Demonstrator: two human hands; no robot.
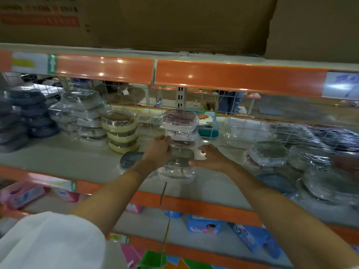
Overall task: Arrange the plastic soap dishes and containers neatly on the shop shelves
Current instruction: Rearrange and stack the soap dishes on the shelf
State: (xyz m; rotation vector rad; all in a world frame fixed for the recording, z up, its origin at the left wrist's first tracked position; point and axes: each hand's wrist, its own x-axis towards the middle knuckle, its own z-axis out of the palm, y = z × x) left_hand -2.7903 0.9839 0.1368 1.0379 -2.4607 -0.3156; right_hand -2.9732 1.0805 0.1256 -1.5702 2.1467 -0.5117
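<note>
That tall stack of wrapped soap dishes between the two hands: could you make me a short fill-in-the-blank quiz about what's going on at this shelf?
1. The tall stack of soap dishes stands between the left hand and the ____ hand.
2. The front strip of the shelf is coloured ____.
3. Left of the tall stack stands a shorter stack of ____-rimmed round dishes.
4. Behind the stacks runs a white wire ____.

Missing words: right; orange; cream; grid

Soap dish stack (179, 144) mid-shelf (77, 162); hands either side: left hand (158, 150), right hand (211, 158); lone dish (130, 159) left; more stacks (120, 131) behind-left.
</note>
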